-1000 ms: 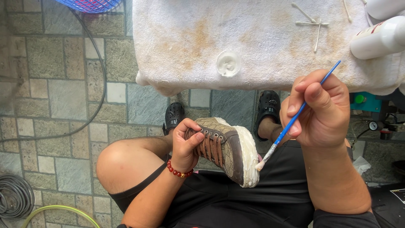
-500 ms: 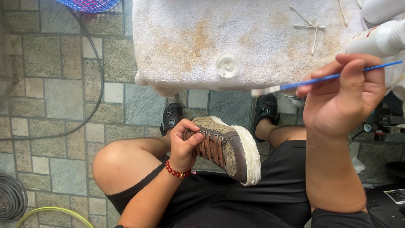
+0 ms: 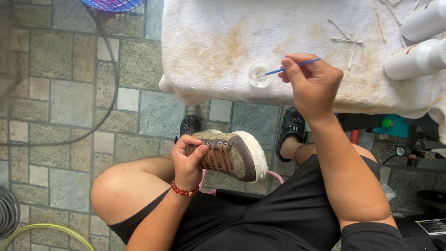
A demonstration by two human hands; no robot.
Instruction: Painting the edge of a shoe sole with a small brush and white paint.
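Observation:
My left hand grips a brown patterned sneaker with a white sole, held sideways above my lap. A red bead bracelet circles that wrist. My right hand is raised over the towel-covered table and pinches a thin blue brush. The brush tip rests in a small white cap of white paint on the stained white towel.
Cotton swabs lie on the towel at the right, beside white bottles at the far right edge. Black clogs are on my feet on the stone tile floor. A black cable curves at left; hoses lie at bottom left.
My right hand lifted the brush away from the sneaker's sole, moved up and left over the towel, and put the tip into the white cap. The left hand kept holding the sneaker.

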